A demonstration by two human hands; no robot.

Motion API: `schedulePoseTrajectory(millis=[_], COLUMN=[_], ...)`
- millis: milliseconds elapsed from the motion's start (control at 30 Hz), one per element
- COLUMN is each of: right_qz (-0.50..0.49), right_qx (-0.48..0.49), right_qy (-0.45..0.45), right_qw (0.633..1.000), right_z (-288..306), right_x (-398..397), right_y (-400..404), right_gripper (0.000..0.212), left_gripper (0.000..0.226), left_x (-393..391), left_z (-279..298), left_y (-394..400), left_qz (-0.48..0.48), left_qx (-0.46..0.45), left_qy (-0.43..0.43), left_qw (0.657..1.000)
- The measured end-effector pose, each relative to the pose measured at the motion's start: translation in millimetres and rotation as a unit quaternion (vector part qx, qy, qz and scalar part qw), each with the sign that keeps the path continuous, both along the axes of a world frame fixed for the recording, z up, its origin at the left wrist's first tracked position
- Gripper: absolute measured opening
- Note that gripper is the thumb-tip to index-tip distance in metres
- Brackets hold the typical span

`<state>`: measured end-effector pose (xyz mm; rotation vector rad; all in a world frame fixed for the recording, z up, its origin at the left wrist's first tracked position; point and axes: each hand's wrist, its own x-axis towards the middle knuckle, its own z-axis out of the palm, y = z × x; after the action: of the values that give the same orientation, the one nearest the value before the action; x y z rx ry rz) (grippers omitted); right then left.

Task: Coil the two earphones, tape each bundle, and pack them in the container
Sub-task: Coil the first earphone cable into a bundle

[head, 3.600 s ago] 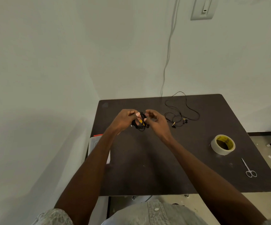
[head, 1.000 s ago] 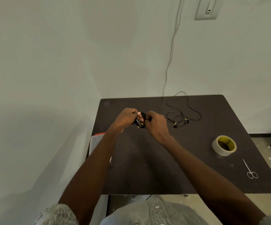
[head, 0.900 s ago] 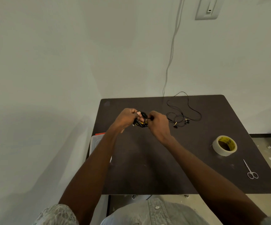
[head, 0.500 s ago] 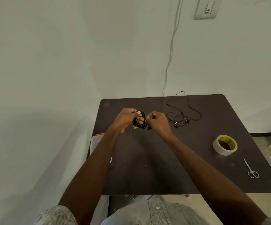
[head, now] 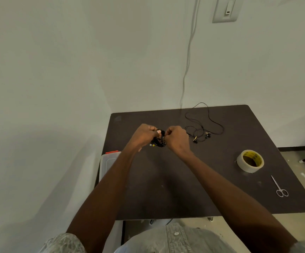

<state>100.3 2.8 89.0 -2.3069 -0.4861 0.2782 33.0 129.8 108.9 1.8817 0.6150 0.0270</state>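
A small black earphone bundle (head: 159,140) with yellow bits hangs above the dark table (head: 193,189), held between both hands. My left hand (head: 143,136) grips its left side with curled fingers. My right hand (head: 177,139) pinches its right side, fist turned inward. A second black earphone (head: 201,127) lies loose and uncoiled on the table behind my right hand. The roll of tape (head: 250,161) lies flat at the right. A clear container with a red latch (head: 109,162) sits off the table's left edge, partly hidden by my left arm.
Small scissors (head: 280,188) lie near the table's right front corner. A white wall runs close along the left and back. A grey cable (head: 188,57) hangs down the back wall to the table's rear edge.
Both hands have stayed over the same spot and kept working the bundle. My right hand has turned and closed tighter against it; the bundle looks more compact.
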Motion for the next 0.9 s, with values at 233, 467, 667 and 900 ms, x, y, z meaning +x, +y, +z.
schedulePoseTrajectory(millis=[233, 467, 667, 900], right_qz=[-0.046, 0.008, 0.131, 0.118], right_qx=[0.244, 0.242, 0.204, 0.31], right_qy=[0.361, 0.437, 0.217, 0.39], right_qw=[0.899, 0.866, 0.945, 0.859], right_z=[7.6, -0.6, -11.3, -26.1], right_x=[10.6, 21.1, 17.8, 17.0], right_y=[-8.3, -23.0, -27.9, -29.7], right_gripper=[0.009, 0.012, 0.007, 0.01], left_gripper=[0.017, 0.019, 0.014, 0.016], left_x=[-7.1, -12.6, -21.4, -24.6], left_z=[-7.7, -21.4, -29.6, -32.5], left_y=[2.4, -0.3, 1.4, -5.7], left_qz=[0.015, 0.05, 0.081, 0.112], left_qx=[-0.029, -0.131, -0.37, -0.431], left_qy=[-0.01, -0.03, -0.077, -0.097], left_qw=[0.999, 0.99, 0.922, 0.89])
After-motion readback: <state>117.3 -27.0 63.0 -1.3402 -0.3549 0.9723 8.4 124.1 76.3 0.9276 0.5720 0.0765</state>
